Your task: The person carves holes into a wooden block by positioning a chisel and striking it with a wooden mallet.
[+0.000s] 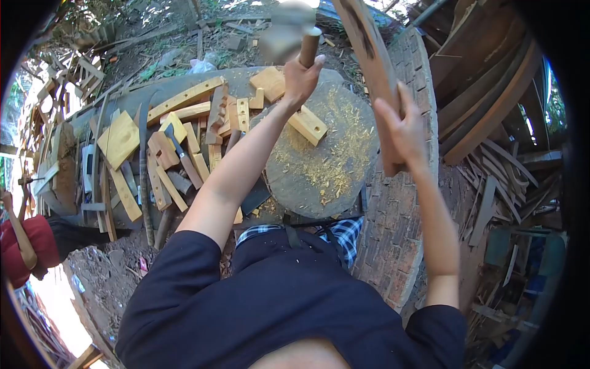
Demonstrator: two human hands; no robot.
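Note:
My left hand (301,81) is closed around a round wooden handle (311,44), raised over the far edge of a chopping block. Beside the handle is a pale, blurred shape (286,34); I cannot make out whether it belongs to the same tool. At the right, my right hand (402,126) grips the edge of a long, slightly curved wooden board (375,67), held upright beside the block, thumb and fingers on either side. A drilled wooden block (309,125) lies on the round wooden chopping block (295,187) among yellow wood chips (335,166).
Cut wood pieces (184,111) and a dark-handled tool (174,140) crowd the bench (129,92) at left. A brick ledge (393,227) runs along the right, with curved boards (498,92) stacked beyond. Another person's red sleeve (23,243) shows at far left.

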